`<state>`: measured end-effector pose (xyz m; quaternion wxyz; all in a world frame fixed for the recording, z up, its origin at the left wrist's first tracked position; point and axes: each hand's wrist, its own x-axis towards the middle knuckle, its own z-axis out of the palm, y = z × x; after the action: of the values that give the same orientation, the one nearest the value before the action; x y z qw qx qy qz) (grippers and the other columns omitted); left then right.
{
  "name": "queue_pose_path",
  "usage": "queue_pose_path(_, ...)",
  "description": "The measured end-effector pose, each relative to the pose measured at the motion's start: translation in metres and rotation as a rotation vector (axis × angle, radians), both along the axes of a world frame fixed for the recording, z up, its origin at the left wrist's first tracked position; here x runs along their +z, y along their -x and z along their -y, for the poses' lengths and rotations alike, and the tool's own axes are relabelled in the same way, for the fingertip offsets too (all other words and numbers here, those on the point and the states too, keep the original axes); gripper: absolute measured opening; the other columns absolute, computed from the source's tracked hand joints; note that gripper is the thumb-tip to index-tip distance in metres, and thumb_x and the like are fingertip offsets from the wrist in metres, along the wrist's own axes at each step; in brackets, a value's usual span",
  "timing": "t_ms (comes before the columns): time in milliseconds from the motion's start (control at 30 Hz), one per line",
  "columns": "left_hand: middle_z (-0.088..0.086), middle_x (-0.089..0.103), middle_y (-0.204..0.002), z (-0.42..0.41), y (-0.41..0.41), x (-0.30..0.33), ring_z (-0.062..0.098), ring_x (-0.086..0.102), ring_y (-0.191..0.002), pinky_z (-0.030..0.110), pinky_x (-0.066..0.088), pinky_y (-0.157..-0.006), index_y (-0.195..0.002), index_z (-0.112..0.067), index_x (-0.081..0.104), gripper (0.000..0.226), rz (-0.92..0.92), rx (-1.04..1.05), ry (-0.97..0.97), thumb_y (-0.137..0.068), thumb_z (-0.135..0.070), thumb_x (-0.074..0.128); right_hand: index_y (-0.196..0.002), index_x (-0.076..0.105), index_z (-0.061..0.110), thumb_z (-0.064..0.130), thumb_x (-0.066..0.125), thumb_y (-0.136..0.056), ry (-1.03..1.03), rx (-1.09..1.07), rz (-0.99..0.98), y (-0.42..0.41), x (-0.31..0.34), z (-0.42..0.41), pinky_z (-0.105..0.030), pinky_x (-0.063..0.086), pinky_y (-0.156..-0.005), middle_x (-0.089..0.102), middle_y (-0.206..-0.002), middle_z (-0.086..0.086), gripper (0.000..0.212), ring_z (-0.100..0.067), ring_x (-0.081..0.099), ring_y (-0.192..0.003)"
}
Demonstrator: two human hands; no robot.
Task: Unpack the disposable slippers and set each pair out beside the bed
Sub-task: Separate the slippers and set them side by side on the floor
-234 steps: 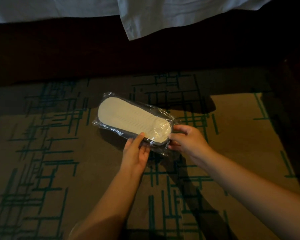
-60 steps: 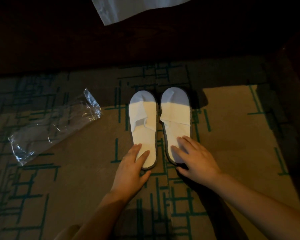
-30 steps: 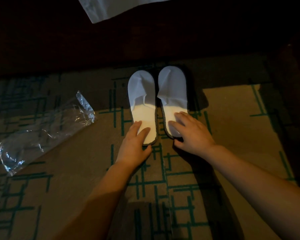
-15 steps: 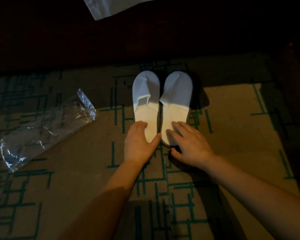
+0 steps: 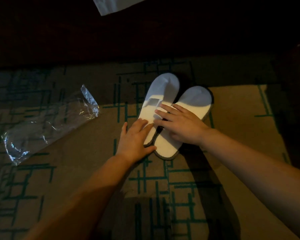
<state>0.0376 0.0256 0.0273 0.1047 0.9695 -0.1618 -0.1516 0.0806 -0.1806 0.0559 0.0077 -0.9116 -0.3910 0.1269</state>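
Note:
Two white disposable slippers with grey rims lie on the carpet, toes toward the bed. The left slipper (image 5: 163,87) points straight at the bed. The right slipper (image 5: 196,97) is angled, and its heel lies across the left one's heel. My left hand (image 5: 135,137) rests flat on the left slipper's heel, thumb along the rim. My right hand (image 5: 180,123) lies flat on the right slipper, fingers spread and reaching onto the left one.
The empty clear plastic wrapper (image 5: 47,122) lies crumpled on the patterned carpet (image 5: 241,127) to the left. The dark bed base (image 5: 145,35) runs across the top, with a white sheet corner (image 5: 114,4) hanging over it. A dark piece of furniture (image 5: 298,84) stands at the right.
The pair came out of its wrapper, which now lies to the left. In the last half second the right slipper swung askew, its heel crossing over the left one's heel.

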Motion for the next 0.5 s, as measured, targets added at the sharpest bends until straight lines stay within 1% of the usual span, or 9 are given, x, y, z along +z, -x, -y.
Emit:
queue_pose_path(67, 0.000, 0.025, -0.154, -0.018, -0.006, 0.003, 0.018, 0.016, -0.144, 0.053, -0.005, -0.113, -0.142, -0.029, 0.027, 0.075, -0.008, -0.156, -0.067, -0.078, -0.052, 0.058, -0.143, 0.027, 0.030, 0.029, 0.060, -0.083, 0.062, 0.079, -0.014, -0.009, 0.000, -0.003, -0.042, 0.006, -0.118, 0.015, -0.159, -0.001, 0.069, -0.023, 0.002, -0.147)
queue_pose_path(100, -0.001, 0.023, -0.155, -0.025, -0.008, 0.005, 0.017, 0.014, -0.145, 0.053, -0.006, -0.113, -0.142, -0.029, 0.027, 0.073, -0.021, -0.197, -0.071, -0.079, -0.052, 0.056, -0.144, 0.026, 0.031, 0.032, 0.061, -0.082, 0.093, 0.108, -0.032, -0.014, -0.001, -0.003, -0.042, 0.005, -0.118, 0.015, -0.159, -0.001, 0.071, -0.023, 0.002, -0.147)
queue_pose_path(133, -0.001, 0.022, -0.156, -0.028, -0.008, 0.007, 0.016, 0.013, -0.145, 0.053, -0.006, -0.114, -0.142, -0.029, 0.028, 0.072, -0.048, -0.186, -0.044, -0.079, -0.055, 0.051, -0.144, 0.025, 0.031, 0.036, 0.061, -0.083, 0.118, 0.125, -0.056, -0.019, -0.002, -0.003, -0.041, 0.005, -0.118, 0.015, -0.159, -0.001, 0.072, -0.023, 0.002, -0.147)
queue_pose_path(200, 0.000, 0.022, -0.156, -0.014, -0.001, 0.011, 0.016, 0.012, -0.145, 0.051, 0.000, -0.116, -0.142, -0.025, 0.030, 0.082, -0.104, -0.029, 0.026, -0.072, -0.068, 0.038, -0.145, 0.022, 0.031, 0.044, 0.058, -0.083, 0.152, 0.133, -0.097, -0.027, -0.003, -0.002, -0.041, 0.007, -0.118, 0.015, -0.159, 0.000, 0.073, -0.021, 0.005, -0.146)
queue_pose_path(267, 0.004, 0.013, -0.158, 0.019, 0.016, 0.008, 0.019, 0.006, -0.146, 0.050, 0.004, -0.116, -0.144, -0.020, 0.022, 0.102, -0.120, 0.150, 0.000, -0.063, -0.081, 0.027, -0.144, 0.022, 0.032, 0.051, 0.055, -0.082, 0.163, 0.145, -0.090, -0.030, -0.005, -0.003, -0.041, 0.009, -0.118, 0.017, -0.158, 0.001, 0.073, -0.020, 0.009, -0.146)
queue_pose_path(333, 0.007, 0.000, -0.159, 0.048, 0.033, 0.000, 0.021, -0.006, -0.146, 0.049, 0.000, -0.116, -0.147, -0.017, 0.008, 0.107, -0.128, 0.280, -0.016, -0.064, -0.082, 0.030, -0.144, 0.024, 0.031, 0.052, 0.054, -0.082, 0.143, 0.131, -0.070, -0.028, -0.008, -0.005, -0.040, 0.012, -0.117, 0.020, -0.158, 0.000, 0.072, -0.021, 0.012, -0.146)
queue_pose_path(400, 0.008, -0.004, -0.159, 0.056, 0.038, -0.009, 0.021, -0.009, -0.146, 0.048, -0.001, -0.117, -0.147, -0.016, 0.003, 0.100, -0.098, 0.320, -0.003, -0.073, -0.072, 0.042, -0.144, 0.027, 0.029, 0.051, 0.054, -0.083, 0.110, 0.086, -0.076, -0.024, -0.009, -0.005, -0.041, 0.016, -0.116, 0.023, -0.157, -0.001, 0.070, -0.022, 0.015, -0.145)
queue_pose_path(433, 0.008, -0.003, -0.159, 0.052, 0.036, -0.012, 0.021, -0.008, -0.146, 0.048, 0.000, -0.117, -0.147, -0.017, 0.003, 0.098, -0.079, 0.299, -0.007, -0.075, -0.068, 0.046, -0.144, 0.027, 0.028, 0.051, 0.053, -0.083, 0.094, 0.057, -0.089, -0.021, -0.010, -0.005, -0.040, 0.017, -0.116, 0.023, -0.157, -0.002, 0.070, -0.022, 0.015, -0.145)
queue_pose_path(500, 0.005, -0.001, -0.159, 0.034, 0.029, -0.015, 0.020, -0.005, -0.146, 0.047, 0.002, -0.117, -0.147, -0.020, 0.004, 0.097, -0.046, 0.198, -0.033, -0.075, -0.067, 0.047, -0.144, 0.028, 0.027, 0.050, 0.053, -0.083, 0.059, -0.024, -0.115, -0.011, -0.010, -0.007, -0.040, 0.019, -0.115, 0.024, -0.156, -0.002, 0.070, -0.022, 0.017, -0.144)
